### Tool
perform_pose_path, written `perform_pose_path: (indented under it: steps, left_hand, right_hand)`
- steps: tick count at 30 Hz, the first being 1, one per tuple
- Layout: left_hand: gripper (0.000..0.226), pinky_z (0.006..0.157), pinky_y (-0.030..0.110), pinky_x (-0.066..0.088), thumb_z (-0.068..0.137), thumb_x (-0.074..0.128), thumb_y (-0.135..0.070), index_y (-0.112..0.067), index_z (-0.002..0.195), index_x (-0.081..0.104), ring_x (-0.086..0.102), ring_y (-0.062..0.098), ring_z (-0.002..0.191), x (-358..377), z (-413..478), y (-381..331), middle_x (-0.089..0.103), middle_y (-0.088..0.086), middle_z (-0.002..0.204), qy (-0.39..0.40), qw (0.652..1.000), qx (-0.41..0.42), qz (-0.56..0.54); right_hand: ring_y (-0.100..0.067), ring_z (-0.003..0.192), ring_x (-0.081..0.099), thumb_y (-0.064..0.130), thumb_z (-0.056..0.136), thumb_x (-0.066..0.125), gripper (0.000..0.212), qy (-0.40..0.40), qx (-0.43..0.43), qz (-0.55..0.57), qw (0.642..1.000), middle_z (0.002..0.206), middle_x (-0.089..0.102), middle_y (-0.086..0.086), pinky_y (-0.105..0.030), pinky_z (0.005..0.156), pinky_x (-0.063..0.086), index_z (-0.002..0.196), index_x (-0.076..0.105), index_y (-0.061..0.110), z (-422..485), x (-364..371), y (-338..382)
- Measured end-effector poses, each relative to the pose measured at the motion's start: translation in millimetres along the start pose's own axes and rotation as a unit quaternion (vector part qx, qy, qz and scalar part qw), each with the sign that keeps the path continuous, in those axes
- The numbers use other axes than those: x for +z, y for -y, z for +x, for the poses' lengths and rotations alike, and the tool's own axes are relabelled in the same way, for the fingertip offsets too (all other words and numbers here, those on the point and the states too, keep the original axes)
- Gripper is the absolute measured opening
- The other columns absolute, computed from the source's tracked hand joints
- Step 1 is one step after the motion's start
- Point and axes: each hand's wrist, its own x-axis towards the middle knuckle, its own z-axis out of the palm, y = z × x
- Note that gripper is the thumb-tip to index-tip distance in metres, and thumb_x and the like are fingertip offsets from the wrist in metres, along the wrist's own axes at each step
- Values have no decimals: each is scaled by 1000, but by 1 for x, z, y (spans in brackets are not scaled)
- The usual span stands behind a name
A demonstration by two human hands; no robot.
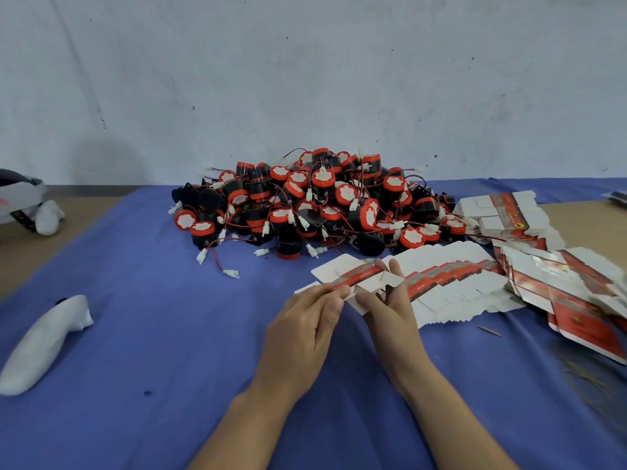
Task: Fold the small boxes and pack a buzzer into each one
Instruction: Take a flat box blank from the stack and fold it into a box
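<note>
Box [357, 278], print blurred, between left hand [303, 323], right hand [387, 308].

buzzers [315, 201] behind hands [342, 320] | flat boxes [475, 276] right | cloth [135, 300] beneath

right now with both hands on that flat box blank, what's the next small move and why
Probably squeeze the flat red-and-white cardboard box blank open into a sleeve: the left hand and right hand both pinch it, it looks unfolded, and no buzzer from the red-and-black pile of round buzzers is in hand.
</note>
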Motion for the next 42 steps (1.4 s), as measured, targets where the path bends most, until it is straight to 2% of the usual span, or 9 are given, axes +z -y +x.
perform_pose_path:
  steps: [5,8,11,17,21,25,32,38,42]
  left_hand:
    - [49,114,25,34,102,26,-61,-43,144,44,31,0,141,1,-1,2,39,-35,144,70,997,36,-15]
    - [55,123,31,14,99,36,-63,-52,150,20,11,1,150,4,-2,0,19,-33,155,118,991,66,2]
    - [67,125,36,2,94,44,-43,-40,153,12,6,3,151,8,-2,0,15,-22,160,96,987,108,76]
    - [77,124,48,11,87,64,-15,-21,150,20,25,16,147,4,3,0,31,-1,152,-28,996,60,67]
    - [93,118,55,27,82,66,-12,-19,157,10,18,18,149,2,4,1,18,-3,159,-9,998,40,47]
    - [101,114,49,37,82,66,-14,-33,157,0,13,14,151,2,4,5,4,-16,161,-7,999,33,-14]
    - [88,114,29,30,89,57,-30,-42,153,-2,10,3,150,-3,6,8,-1,-36,153,-92,994,-11,-54]
    - [86,121,39,26,91,52,-33,-36,155,-5,7,4,150,-1,4,10,9,-19,160,-9,1000,-11,-23]
    - [99,123,38,21,91,61,-31,-36,154,-15,-2,2,150,-2,4,13,-5,-30,157,14,1000,-2,-20]
  right_hand:
    - [-23,104,66,1,97,59,58,-57,-19,43,997,104,70,-3,-45,96,54,135,49,43,0,-2,6]
    - [-28,112,68,-1,94,59,48,-118,11,107,987,110,74,1,-47,95,54,124,63,36,1,-10,9]
    - [-35,118,64,0,94,59,40,-117,23,119,986,120,72,-9,-53,101,50,115,70,32,1,-10,10]
    - [-31,115,66,15,104,54,27,-46,-5,59,997,120,71,-5,-51,93,58,125,67,25,0,-1,8]
    - [-15,116,66,19,107,48,32,57,-33,22,998,125,70,8,-27,82,58,130,67,30,-6,7,7]
    - [-12,118,65,18,106,48,39,71,-9,46,996,127,70,12,-23,81,57,118,71,48,-8,11,11]
    - [-22,116,67,25,103,55,26,19,15,108,994,127,70,1,-32,84,59,123,68,35,-6,6,13]
    - [-18,118,66,25,106,49,29,55,-11,68,996,131,68,7,-27,85,57,127,63,38,-10,10,18]
    - [-17,122,64,28,106,47,32,95,-23,52,994,132,68,6,-27,88,56,132,61,39,-11,11,19]
